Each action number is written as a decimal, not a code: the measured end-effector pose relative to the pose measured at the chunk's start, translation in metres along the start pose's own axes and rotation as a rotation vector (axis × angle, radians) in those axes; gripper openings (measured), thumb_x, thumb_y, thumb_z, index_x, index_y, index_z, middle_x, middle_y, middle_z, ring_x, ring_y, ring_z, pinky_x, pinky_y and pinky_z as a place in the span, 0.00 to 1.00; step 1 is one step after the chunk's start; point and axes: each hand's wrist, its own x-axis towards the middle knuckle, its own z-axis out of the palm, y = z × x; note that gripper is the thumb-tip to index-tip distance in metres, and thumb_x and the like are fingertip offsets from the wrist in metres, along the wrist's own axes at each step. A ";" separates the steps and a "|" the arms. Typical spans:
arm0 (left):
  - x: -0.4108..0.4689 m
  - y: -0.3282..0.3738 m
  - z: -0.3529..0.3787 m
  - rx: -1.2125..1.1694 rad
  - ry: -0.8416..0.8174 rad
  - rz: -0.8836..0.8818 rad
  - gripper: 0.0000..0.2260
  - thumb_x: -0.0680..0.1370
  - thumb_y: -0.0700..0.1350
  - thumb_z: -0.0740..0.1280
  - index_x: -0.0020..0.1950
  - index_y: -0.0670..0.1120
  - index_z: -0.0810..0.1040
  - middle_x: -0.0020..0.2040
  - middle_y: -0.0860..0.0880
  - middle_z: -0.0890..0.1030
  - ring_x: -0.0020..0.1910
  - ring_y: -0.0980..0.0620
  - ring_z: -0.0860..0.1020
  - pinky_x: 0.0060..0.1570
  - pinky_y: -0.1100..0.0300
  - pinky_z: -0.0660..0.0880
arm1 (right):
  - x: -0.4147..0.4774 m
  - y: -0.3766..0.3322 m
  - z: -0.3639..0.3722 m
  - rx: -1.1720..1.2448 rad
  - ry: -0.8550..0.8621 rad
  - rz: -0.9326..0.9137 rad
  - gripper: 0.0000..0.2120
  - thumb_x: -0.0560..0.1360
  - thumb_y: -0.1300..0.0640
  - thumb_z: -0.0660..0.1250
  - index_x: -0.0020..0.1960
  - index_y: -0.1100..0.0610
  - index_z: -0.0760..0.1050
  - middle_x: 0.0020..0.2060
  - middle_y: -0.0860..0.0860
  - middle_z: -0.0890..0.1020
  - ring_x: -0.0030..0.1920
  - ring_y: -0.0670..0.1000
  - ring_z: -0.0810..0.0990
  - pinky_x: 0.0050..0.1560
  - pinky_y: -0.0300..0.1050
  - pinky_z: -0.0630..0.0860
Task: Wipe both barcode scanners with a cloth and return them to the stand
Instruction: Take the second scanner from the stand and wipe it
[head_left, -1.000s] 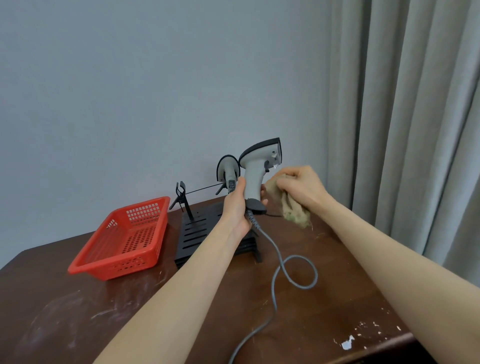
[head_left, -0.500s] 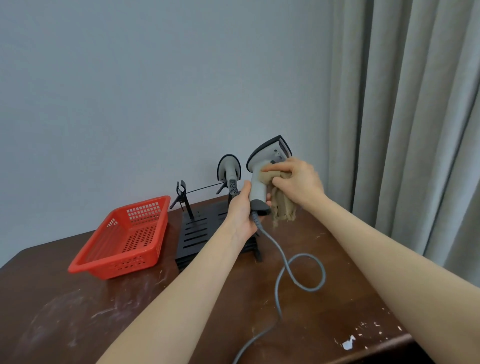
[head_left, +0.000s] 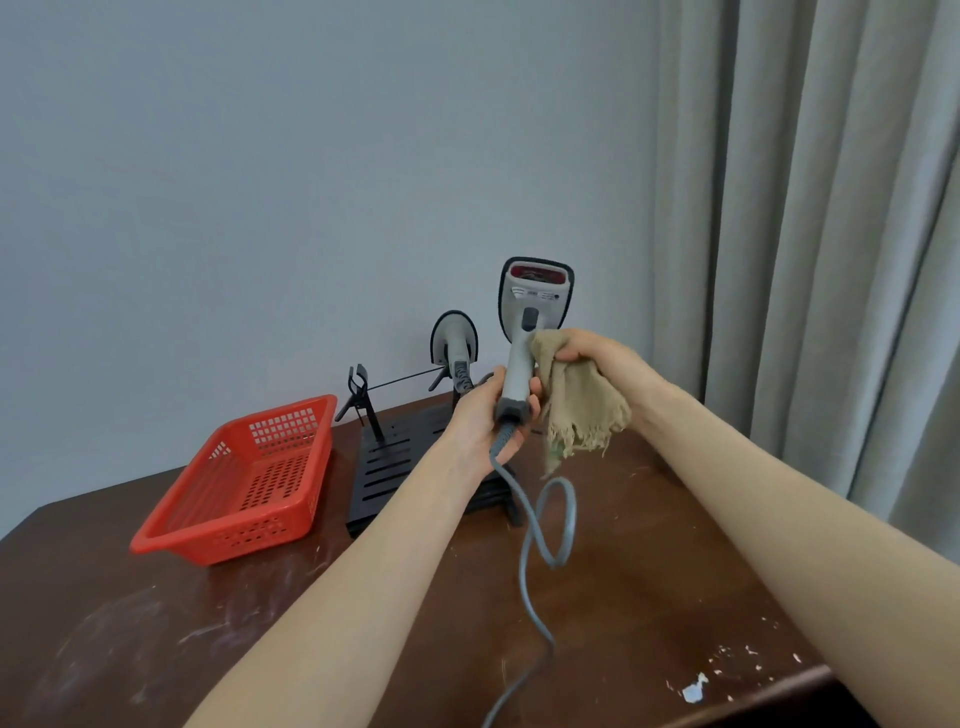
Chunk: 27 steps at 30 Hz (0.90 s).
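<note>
Our left hand grips the scanner low, our right hand clutches the cloth; the looped cable could snag and tug it loose.

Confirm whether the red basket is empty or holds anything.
Empty: the red basket shows its perforated floor and inner walls bare all the way across, with nothing lying inside.
</note>
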 end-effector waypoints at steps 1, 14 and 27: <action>-0.001 0.000 0.003 0.044 0.000 -0.002 0.16 0.82 0.51 0.57 0.53 0.38 0.74 0.39 0.43 0.77 0.26 0.53 0.78 0.23 0.64 0.76 | -0.001 -0.001 0.000 0.088 -0.032 0.067 0.16 0.65 0.62 0.64 0.52 0.64 0.73 0.40 0.62 0.78 0.35 0.58 0.80 0.40 0.52 0.80; -0.009 0.021 0.003 0.616 -0.197 0.029 0.14 0.79 0.34 0.61 0.64 0.39 0.73 0.59 0.37 0.76 0.56 0.41 0.78 0.51 0.44 0.79 | 0.004 -0.010 -0.016 0.157 0.108 -0.073 0.07 0.75 0.61 0.57 0.44 0.60 0.73 0.35 0.55 0.77 0.34 0.52 0.77 0.38 0.45 0.74; -0.002 -0.001 0.012 0.582 -0.224 0.029 0.13 0.83 0.45 0.51 0.61 0.44 0.73 0.52 0.44 0.80 0.33 0.52 0.77 0.17 0.67 0.65 | -0.003 -0.004 -0.029 -0.810 0.611 -0.728 0.15 0.71 0.63 0.63 0.50 0.47 0.82 0.46 0.48 0.74 0.47 0.47 0.74 0.49 0.38 0.70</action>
